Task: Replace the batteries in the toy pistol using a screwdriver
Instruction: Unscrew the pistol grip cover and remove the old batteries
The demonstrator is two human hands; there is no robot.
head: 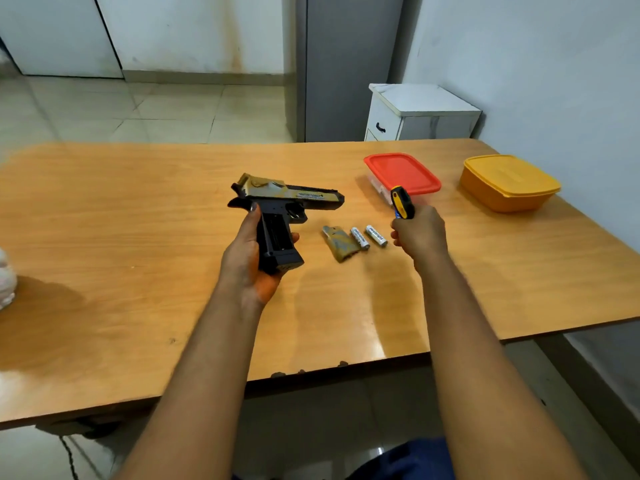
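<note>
My left hand (247, 261) grips the black and tan toy pistol (282, 209) by its grip, muzzle pointing right, held just above the table. The side of the grip is uncovered and shows a dark battery slot. My right hand (420, 232) is closed around a screwdriver (402, 201) whose yellow and black handle sticks up out of the fist. Between my hands, the tan grip cover (339, 243) lies on the table. Two white batteries (367, 237) lie side by side just right of it.
The wooden table (138, 271) holds a clear box with a red lid (403, 173) behind my right hand and a yellow box (507, 183) at the far right. A white cabinet (415, 112) stands beyond the table. Something white (5, 282) sits at the left edge.
</note>
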